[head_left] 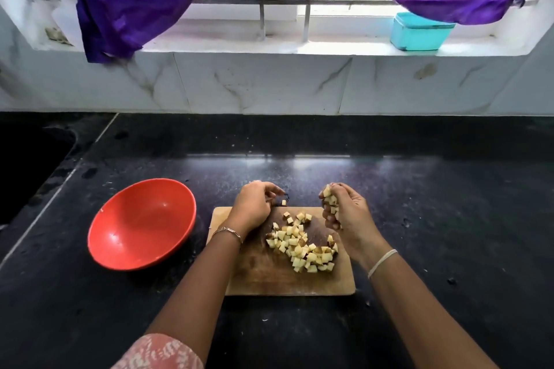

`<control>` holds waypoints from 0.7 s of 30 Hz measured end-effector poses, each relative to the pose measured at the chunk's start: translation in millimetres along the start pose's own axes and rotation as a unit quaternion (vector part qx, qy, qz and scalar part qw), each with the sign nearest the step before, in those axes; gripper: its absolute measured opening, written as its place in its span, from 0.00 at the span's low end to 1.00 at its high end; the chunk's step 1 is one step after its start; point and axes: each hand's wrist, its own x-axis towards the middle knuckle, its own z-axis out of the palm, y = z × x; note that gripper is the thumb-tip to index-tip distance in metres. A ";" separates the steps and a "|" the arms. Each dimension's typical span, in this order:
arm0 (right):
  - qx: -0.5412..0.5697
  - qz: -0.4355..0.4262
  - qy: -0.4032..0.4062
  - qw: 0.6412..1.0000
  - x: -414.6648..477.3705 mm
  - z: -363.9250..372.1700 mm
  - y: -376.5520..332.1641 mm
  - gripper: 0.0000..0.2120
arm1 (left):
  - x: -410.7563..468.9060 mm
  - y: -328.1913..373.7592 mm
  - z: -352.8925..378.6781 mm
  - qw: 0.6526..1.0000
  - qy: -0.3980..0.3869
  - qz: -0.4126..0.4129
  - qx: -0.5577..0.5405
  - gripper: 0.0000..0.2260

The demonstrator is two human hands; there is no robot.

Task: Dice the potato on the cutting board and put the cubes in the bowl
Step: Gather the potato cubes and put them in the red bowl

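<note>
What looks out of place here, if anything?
One potato cube shows past the far edge of the cutting board, beside the left hand, apart from the pile of cubes. Whether it rests on the counter is unclear. Nothing looks damaged.

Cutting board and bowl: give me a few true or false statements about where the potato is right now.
1. The potato cubes lie piled on the cutting board. True.
2. The bowl already holds some cubes. False: it is empty.
3. The right hand grips a handful of cubes. True.
4. The bowl stands to the right of the board. False: it stands to the left of it, on the counter.
</note>
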 end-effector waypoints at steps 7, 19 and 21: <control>0.014 0.052 -0.016 0.998 18.3 -4.1 8.7 0.14 | 17.4 6.4 2.9 0.992 -0.027 0.058 0.105 0.15; 0.054 0.103 -0.030 0.993 28.5 -11.8 2.7 0.13 | 20.4 5.4 -5.1 0.980 -0.135 0.108 0.104 0.12; 0.058 0.109 -0.033 0.992 28.8 -12.0 1.9 0.13 | 20.2 8.1 -4.3 0.978 -0.127 0.112 0.124 0.11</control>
